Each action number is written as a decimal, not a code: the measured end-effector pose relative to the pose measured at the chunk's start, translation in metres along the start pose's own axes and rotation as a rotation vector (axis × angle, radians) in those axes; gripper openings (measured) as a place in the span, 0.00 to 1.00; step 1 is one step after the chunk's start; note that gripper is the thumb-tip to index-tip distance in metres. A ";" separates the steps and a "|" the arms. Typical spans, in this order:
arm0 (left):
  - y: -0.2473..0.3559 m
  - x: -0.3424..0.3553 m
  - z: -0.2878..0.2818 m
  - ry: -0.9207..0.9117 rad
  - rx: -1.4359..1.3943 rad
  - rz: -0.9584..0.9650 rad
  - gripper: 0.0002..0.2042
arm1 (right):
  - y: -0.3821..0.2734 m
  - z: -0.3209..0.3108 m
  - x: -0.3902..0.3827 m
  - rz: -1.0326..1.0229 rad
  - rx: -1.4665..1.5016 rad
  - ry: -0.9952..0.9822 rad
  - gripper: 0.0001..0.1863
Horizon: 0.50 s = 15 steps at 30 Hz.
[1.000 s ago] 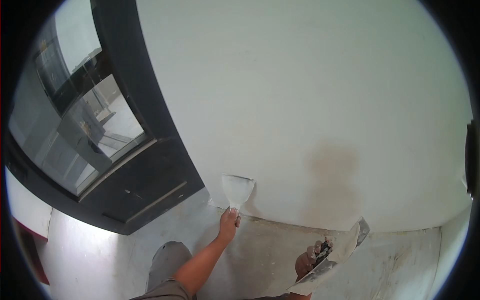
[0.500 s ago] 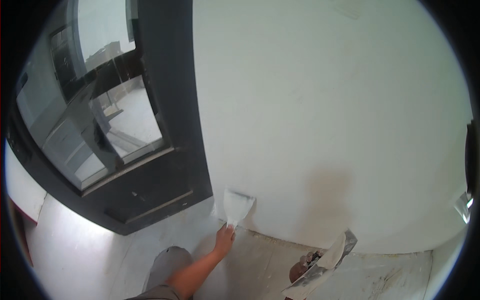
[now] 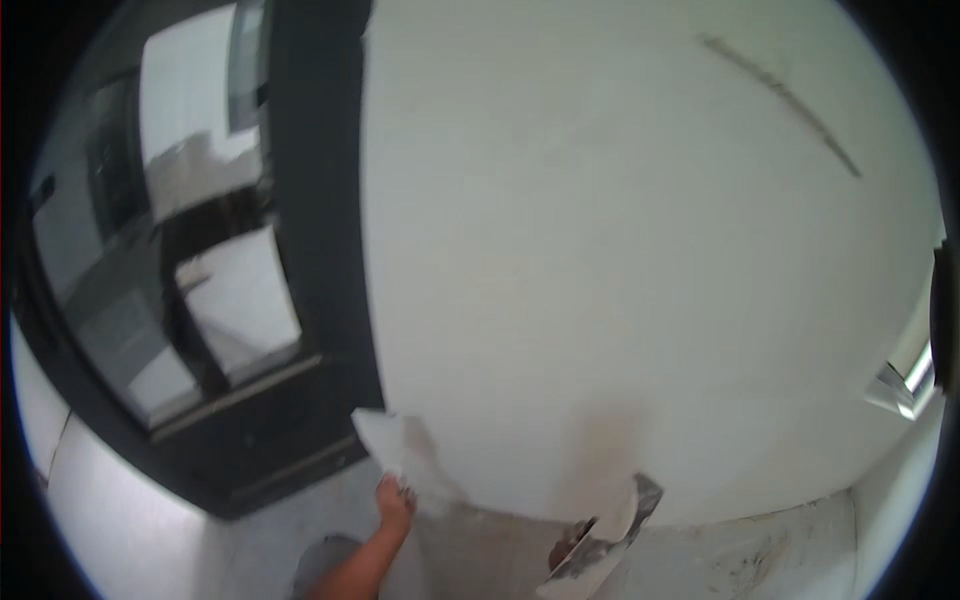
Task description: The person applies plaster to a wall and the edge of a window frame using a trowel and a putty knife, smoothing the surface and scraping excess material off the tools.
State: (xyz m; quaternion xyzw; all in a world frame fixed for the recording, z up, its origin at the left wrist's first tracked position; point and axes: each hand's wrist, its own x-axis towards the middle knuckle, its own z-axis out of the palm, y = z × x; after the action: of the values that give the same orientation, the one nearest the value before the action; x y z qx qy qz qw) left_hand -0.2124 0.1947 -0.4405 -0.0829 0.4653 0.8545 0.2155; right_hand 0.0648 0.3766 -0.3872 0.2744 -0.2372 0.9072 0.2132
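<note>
My left hand (image 3: 396, 505) grips the handle of a wide putty knife (image 3: 382, 438), its white-smeared blade pointing up beside the lower edge of the dark door. The blade is near the bottom corner of the white wall (image 3: 560, 260); whether it touches is unclear. My right hand (image 3: 566, 545) is closed behind a flat plastering trowel (image 3: 592, 562) with its face tilted. A lump of pale putty (image 3: 612, 516) sits on the trowel, whose grey metal is smeared and stained. Much of the right hand and its forearm is hidden by the trowel.
A dark door (image 3: 318, 200) with glass panes stands at the left, next to the wall. The pale, stained floor (image 3: 770, 560) meets the wall below. A dark curved streak (image 3: 785, 95) marks the upper wall. A shiny metal edge (image 3: 893, 392) shows at the far right.
The view has shifted. My left hand and the putty knife have moved left toward the door, and the blade now tilts left. A dark streak has come into view on the upper wall.
</note>
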 end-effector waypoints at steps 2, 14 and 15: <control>-0.001 0.000 -0.004 -0.064 0.161 0.136 0.20 | 0.023 0.028 0.009 -0.411 -0.071 0.588 0.25; -0.030 0.031 0.014 -0.034 0.219 0.177 0.23 | 0.026 0.036 0.019 -0.334 -0.119 0.575 0.27; -0.027 0.032 0.020 -0.043 0.222 0.186 0.23 | 0.023 0.035 0.016 -0.341 -0.124 0.565 0.27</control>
State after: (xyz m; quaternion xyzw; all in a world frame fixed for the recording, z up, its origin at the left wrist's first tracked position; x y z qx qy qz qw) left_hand -0.2275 0.2331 -0.4607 0.0031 0.5578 0.8157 0.1533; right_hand 0.0547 0.3430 -0.3588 0.0342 -0.1740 0.8826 0.4355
